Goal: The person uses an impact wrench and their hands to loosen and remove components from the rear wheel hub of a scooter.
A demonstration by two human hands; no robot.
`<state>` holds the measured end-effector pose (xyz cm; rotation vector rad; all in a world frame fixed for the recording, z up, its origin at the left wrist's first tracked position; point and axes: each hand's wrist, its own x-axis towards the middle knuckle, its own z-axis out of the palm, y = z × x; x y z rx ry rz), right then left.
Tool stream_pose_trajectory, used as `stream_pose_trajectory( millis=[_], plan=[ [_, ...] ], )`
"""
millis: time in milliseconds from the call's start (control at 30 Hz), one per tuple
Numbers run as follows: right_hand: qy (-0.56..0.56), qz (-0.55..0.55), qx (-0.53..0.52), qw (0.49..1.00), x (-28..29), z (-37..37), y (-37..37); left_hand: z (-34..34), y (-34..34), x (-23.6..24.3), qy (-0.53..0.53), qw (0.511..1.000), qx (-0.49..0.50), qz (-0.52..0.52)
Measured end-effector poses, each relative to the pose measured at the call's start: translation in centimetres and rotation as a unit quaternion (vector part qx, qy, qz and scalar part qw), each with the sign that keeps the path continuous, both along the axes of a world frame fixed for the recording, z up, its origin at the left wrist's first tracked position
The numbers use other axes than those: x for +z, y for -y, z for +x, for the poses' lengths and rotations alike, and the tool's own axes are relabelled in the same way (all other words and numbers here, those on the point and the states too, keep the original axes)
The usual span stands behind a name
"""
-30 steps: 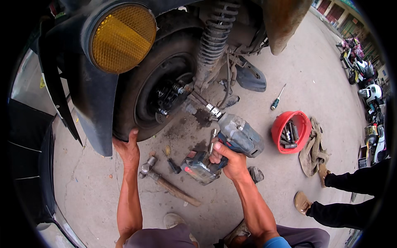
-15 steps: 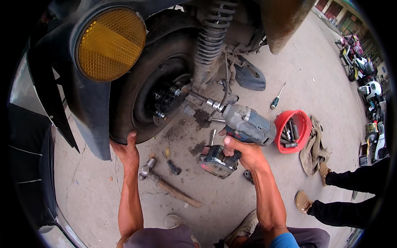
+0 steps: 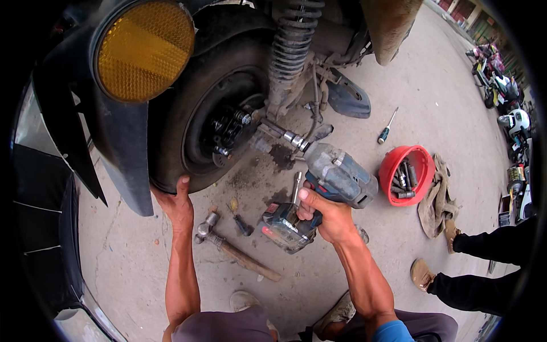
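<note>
My right hand [image 3: 330, 216] is wrapped round the grip of a grey-blue cordless impact wrench [image 3: 342, 174], thumb up near the tool body. A socket on an extension [image 3: 293, 138] points from its nose toward the lower end of the shock absorber, beside the wheel hub; I cannot tell whether its tip is seated on a fastener. With my left hand [image 3: 178, 205] I grip the lower edge of the black tyre [image 3: 179, 154], thumb on the near side, fingers hidden beneath it. Dark hub and brake parts [image 3: 228, 128] show in the wheel's middle.
A ball-peen hammer [image 3: 239, 253] and a small black-handled tool [image 3: 244, 227] lie on the concrete below the wheel. To the right are a screwdriver [image 3: 387, 126], a red bowl [image 3: 383, 176] of sockets and a rag [image 3: 436, 199]. Another person's shoes [image 3: 421, 275] stand close by.
The impact wrench has tilted in my right hand, its battery end swinging left and slightly down. My left hand stays on the tyre. The whole view has shifted slightly.
</note>
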<state>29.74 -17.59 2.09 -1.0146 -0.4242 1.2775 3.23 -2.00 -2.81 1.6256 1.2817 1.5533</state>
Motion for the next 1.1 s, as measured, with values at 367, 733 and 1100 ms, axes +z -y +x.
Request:
stream_pose_trajectory(
  millis=[367,733,1100],
  plan=[
    [-0.023,-0.015,0.022,0.999,-0.1,-0.2,0.7,-0.1,0.1,-2.6,0.059,0.997,-0.034,-0.032],
    [-0.055,-0.031,0.006,0.998,0.4,0.2,0.3,-0.3,-0.2,-7.8,0.063,0.99,-0.084,-0.091],
    [-0.016,-0.042,0.006,0.999,-0.1,0.1,0.4,1.9,2.1,-8.0,0.142,0.981,-0.053,-0.121]
  ],
)
